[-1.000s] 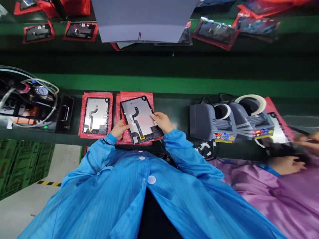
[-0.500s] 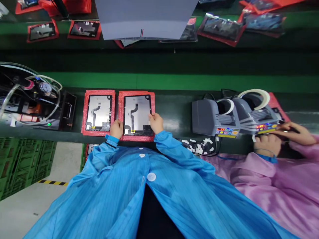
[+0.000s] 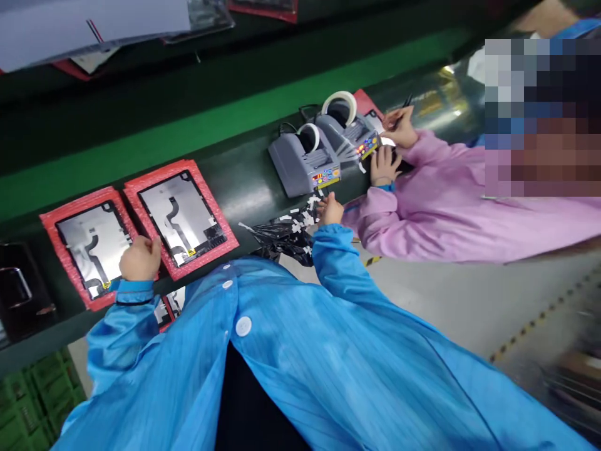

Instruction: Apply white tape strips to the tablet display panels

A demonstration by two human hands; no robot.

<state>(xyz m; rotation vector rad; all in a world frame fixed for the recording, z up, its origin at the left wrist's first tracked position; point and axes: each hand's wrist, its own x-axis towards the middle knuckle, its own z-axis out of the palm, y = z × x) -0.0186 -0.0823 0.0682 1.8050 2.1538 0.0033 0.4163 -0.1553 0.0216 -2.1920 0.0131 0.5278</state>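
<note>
Two flat display panels with silver backs and black ribbon cables lie side by side on red bubble-wrap sheets: a left panel (image 3: 84, 237) and a right panel (image 3: 197, 210). My left hand (image 3: 139, 258) rests over the left panel's right edge, its fingers curled; what lies inside them, if anything, is hidden. My right hand (image 3: 331, 210) is at the bench's front edge, fingertips pinched together beside a black plastic bag (image 3: 277, 235) dotted with white scraps. Just above that hand stands a grey tape dispenser (image 3: 298, 163) with lit buttons. Whatever the pinch holds is too small to make out.
A second tape dispenser (image 3: 350, 128) stands further right. Close to it are a co-worker's hands (image 3: 385, 164) and pink sleeves (image 3: 422, 213). A dark box with a handle (image 3: 23, 288) sits at far left. Green crates (image 3: 42, 401) are on the floor.
The view has turned to the right. My right hand has left the right panel's edge and reached over to the bag below the dispenser. My left hand now overlaps the left panel.
</note>
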